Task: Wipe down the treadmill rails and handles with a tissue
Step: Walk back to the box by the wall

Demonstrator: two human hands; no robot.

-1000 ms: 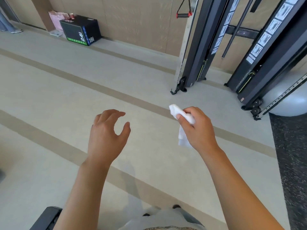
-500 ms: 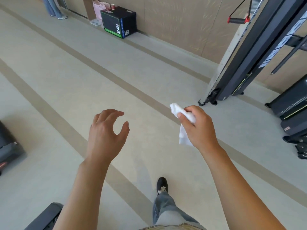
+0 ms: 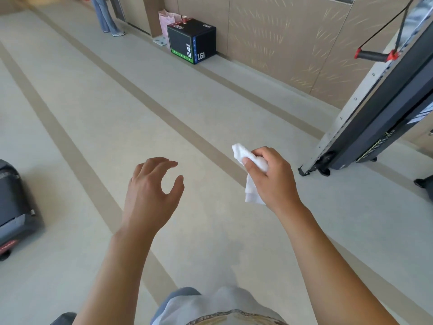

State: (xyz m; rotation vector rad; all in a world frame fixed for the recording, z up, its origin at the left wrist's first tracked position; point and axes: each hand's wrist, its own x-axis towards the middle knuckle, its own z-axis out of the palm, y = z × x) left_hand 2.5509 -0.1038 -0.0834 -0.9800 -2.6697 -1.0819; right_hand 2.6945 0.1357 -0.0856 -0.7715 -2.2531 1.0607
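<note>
The person's right hand (image 3: 273,178) is pinching a crumpled white paper tissue (image 3: 250,171) between thumb and curled fingers, holding it in the air above the pale beige floor (image 3: 117,109). The empty left hand (image 3: 150,191) is hovering beside it, fingers loosely curled and apart. A dark grey treadmill end (image 3: 14,205) is sitting at the far left edge.

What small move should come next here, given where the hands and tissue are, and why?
Probably turn and step left toward the dark machine at the frame's left edge, likely a treadmill. The right hand already grips the white tissue, the left hand hangs loosely curled and holds nothing, and both are over bare floor, touching no rail or handle.
</note>
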